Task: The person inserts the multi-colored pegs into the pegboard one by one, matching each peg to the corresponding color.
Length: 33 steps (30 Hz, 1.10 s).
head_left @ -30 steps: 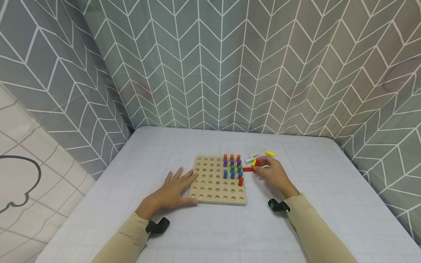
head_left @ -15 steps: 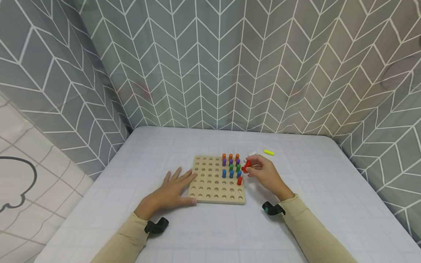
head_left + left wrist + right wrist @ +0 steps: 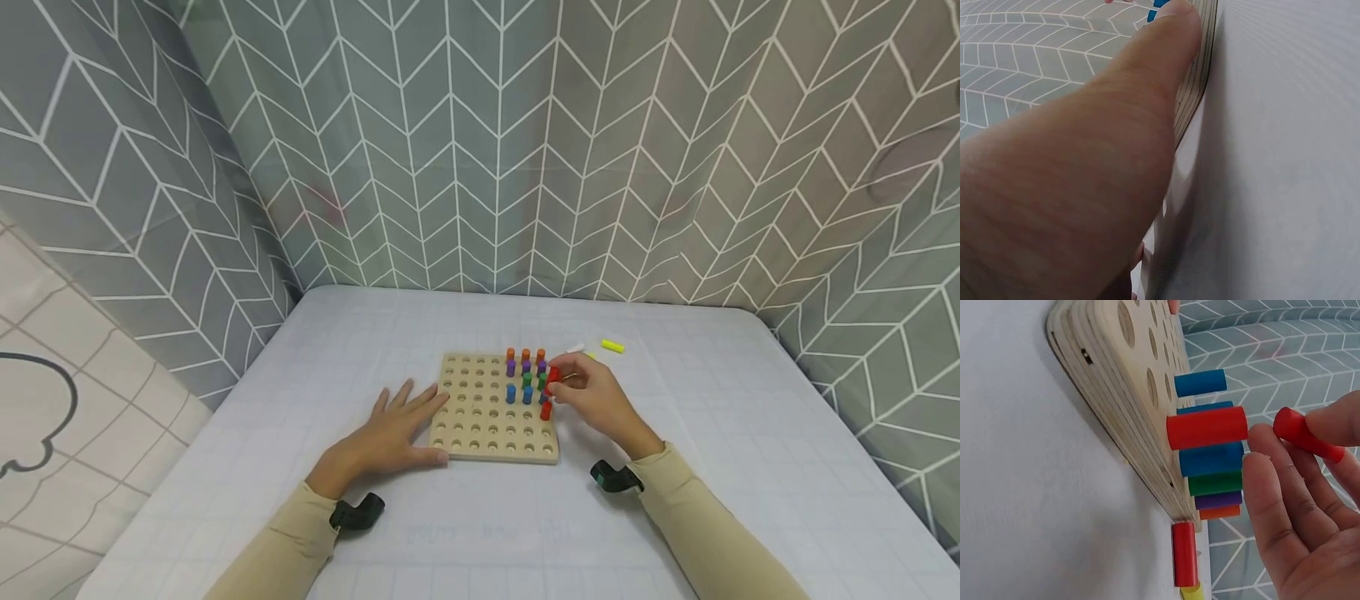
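My right hand (image 3: pixel 600 404) pinches a red peg (image 3: pixel 1304 432) between thumb and finger, above the right edge of a wooden peg board (image 3: pixel 480 433). Under and beside it, several pegs stand in the board's right-hand columns: orange, purple, green, blue, and one red peg (image 3: pixel 1207 428) nearest me. My left hand (image 3: pixel 393 433) lies with fingers spread at the board's left side, its fingertips on the edge and its thumb by the front corner. In the left wrist view the thumb (image 3: pixel 1160 56) reaches along the board's side.
On the table (image 3: pixel 495 525), a loose red peg (image 3: pixel 1185 553) and a yellow peg (image 3: pixel 1192 592) lie by the board's right side. Farther back are a white peg (image 3: pixel 575 348) and another yellow peg (image 3: pixel 612 346). A grey patterned curtain (image 3: pixel 495 167) hangs behind the table.
My right hand has lifted the red peg from the loose pegs and carried it left over the board's right edge, turning it more upright. The left hand stays in place.
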Motion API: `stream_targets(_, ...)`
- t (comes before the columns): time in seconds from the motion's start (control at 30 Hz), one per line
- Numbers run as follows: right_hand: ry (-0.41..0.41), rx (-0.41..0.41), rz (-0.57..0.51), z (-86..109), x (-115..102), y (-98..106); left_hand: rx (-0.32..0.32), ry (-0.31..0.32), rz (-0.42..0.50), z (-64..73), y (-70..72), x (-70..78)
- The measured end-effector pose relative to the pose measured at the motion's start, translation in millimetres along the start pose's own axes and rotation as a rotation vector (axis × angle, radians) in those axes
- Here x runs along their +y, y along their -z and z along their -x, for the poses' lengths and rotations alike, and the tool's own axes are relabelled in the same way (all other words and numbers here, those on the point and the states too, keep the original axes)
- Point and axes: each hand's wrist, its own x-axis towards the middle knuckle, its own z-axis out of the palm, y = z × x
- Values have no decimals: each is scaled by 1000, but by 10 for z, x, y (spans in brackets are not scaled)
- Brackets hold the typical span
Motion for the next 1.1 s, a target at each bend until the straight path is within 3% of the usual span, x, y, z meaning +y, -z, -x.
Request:
stream_targets(0.6, 172, -39, 165, 36, -22, -159, 2, 6, -6, 5, -19, -15)
stream_targets(1.1, 202, -122, 190, 56, 0, -216, 5, 1, -7, 20, -13, -9)
